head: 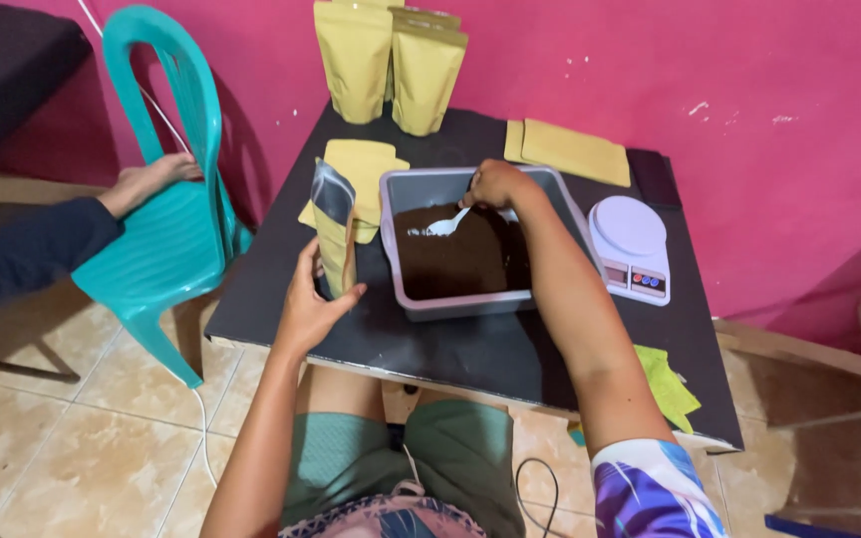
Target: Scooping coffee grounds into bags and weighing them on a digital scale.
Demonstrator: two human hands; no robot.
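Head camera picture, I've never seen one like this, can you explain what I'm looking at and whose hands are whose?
This is one picture from a camera worn on a person's head, looking down at their own two bare hands over a dark table. The left hand holds an open gold pouch upright. The right hand holds a white spoon in a grey tub of dark brown powder. Beside the tub sits a small white kitchen scale. Filled gold pouches stand at the back by the pink wall, and flat empty ones lie nearby. The hand with the dark sleeve, resting on the teal plastic chair, belongs to someone else.
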